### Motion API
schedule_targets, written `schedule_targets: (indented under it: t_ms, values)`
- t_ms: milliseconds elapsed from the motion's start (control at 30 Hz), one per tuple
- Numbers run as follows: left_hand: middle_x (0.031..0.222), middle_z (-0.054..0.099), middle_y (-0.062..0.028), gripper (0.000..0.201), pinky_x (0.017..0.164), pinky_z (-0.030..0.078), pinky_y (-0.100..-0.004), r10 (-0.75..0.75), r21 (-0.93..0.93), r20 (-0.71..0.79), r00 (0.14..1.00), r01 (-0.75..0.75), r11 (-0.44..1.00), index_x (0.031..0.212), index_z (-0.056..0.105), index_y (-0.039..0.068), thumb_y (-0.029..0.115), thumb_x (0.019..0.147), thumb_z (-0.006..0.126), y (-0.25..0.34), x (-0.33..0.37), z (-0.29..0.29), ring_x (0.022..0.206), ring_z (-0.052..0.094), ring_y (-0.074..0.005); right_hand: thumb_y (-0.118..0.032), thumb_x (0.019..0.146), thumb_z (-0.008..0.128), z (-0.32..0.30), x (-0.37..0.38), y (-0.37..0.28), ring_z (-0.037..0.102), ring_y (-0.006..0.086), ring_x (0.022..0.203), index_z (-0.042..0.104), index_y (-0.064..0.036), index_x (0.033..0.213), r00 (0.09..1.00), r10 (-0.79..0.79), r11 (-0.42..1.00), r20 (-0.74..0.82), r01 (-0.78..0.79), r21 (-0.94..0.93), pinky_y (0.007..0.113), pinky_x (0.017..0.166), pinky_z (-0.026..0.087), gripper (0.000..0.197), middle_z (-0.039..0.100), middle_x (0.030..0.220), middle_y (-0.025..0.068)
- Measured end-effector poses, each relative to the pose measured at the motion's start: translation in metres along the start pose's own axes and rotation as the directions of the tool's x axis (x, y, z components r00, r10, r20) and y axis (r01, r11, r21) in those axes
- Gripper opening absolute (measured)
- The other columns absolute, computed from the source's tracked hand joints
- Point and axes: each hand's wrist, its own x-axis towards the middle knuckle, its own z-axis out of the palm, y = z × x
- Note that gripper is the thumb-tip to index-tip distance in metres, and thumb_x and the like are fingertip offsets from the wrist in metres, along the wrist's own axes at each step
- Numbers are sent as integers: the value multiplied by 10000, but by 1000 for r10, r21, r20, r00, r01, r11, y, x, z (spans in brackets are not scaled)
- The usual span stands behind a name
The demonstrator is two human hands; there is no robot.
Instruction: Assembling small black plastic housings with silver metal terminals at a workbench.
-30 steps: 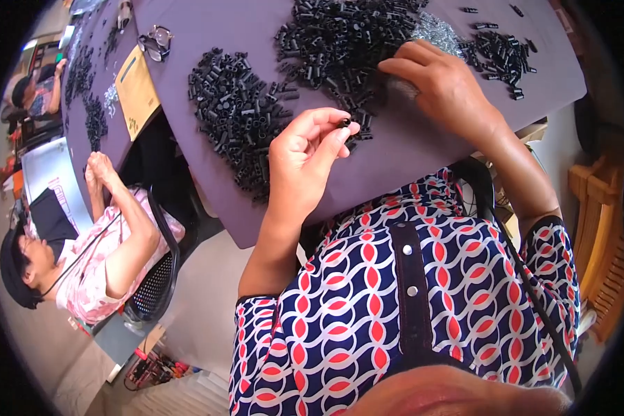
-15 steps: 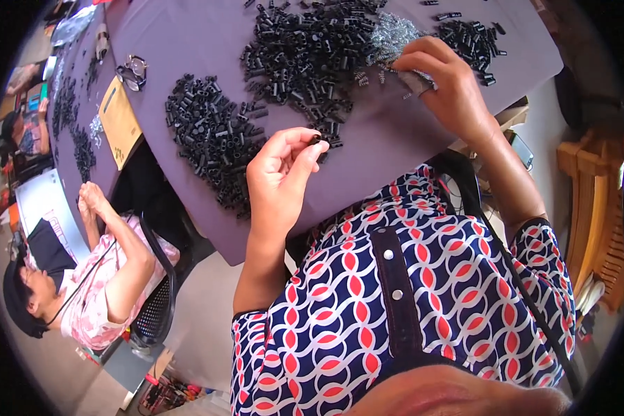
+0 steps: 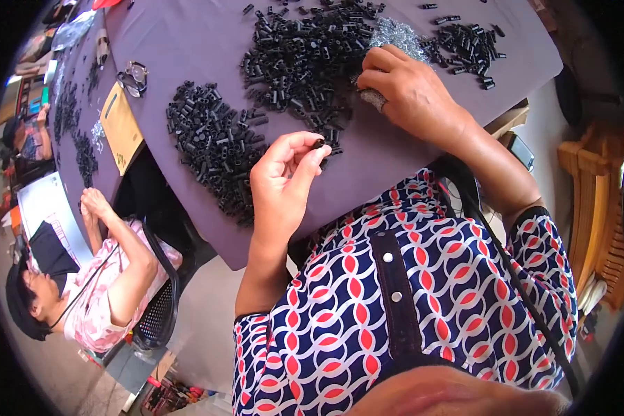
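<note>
My left hand (image 3: 284,180) pinches a small black cylindrical piece (image 3: 318,143) between thumb and fingertips, above the table's near side. My right hand (image 3: 416,93) is curled palm down over the table, between a large heap of black cylindrical parts (image 3: 305,59) and a pile of small silver springs (image 3: 399,38). A greyish, textured bit shows under its bent fingers; what it is, I cannot make out. A second heap of black parts (image 3: 211,142) lies left of my left hand. To the right of the springs is a smaller group of black pieces (image 3: 468,48).
A purple-grey cloth covers the table (image 3: 180,41). Glasses (image 3: 133,78) and a yellow envelope (image 3: 121,128) lie at the left. Another person (image 3: 104,291) sits there, hands together at a neighbouring table. A wooden chair (image 3: 593,215) stands at the right.
My right hand has moved left and slightly nearer, from beside the springs toward the large black heap. The left hand has barely shifted and keeps its black piece.
</note>
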Motion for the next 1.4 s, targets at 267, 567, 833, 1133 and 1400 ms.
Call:
schedule_targets:
  t_ms: [267, 567, 833, 1133, 1400]
  values:
    - [940, 714, -44, 183, 700, 475, -191, 9, -3, 5, 1000, -9, 1000, 1114, 654, -33, 17, 938, 640, 2, 1, -1, 750, 581, -52, 35, 717, 645, -12, -3, -8, 619, 280, 922, 588, -9, 885, 997, 48, 996, 67, -53, 69, 377, 782, 520, 183, 599, 923, 118]
    - [927, 711, -42, 169, 743, 512, -209, 14, 17, 66, 998, -15, 1000, 1099, 659, -39, 10, 940, 633, 9, 5, 11, 816, 640, -62, 115, 831, 603, -3, -10, -33, 611, 91, 883, 620, 9, 995, 922, 166, 257, 351, -384, 887, 232, 762, 499, 196, 626, 980, 17]
    - [923, 713, -51, 183, 710, 502, -201, -27, -32, 72, 997, 29, 999, 1114, 652, -43, 25, 945, 635, 4, 2, 13, 773, 618, -62, 51, 899, 626, 4, -12, -38, 601, 85, 880, 618, 1, 986, 928, 160, 159, 336, -361, 919, 238, 740, 500, 101, 613, 984, 22]
    - [911, 712, -53, 176, 665, 483, -195, -76, -63, 94, 993, 82, 995, 1106, 649, -47, 37, 953, 625, 2, -3, 16, 721, 576, -52, 99, 804, 514, 4, -21, -37, 571, 113, 1002, 601, 16, 1008, 917, 157, 166, 366, -390, 906, 255, 907, 454, 237, 568, 1045, 46]
    - [898, 707, -53, 151, 660, 488, -204, -138, -90, 163, 977, 154, 984, 1079, 651, -47, 26, 953, 609, -1, -9, 22, 709, 587, -58, 74, 881, 653, 3, -34, -42, 614, 91, 924, 638, 15, 983, 917, 182, 190, 355, -387, 902, 241, 836, 496, 119, 632, 965, 22]
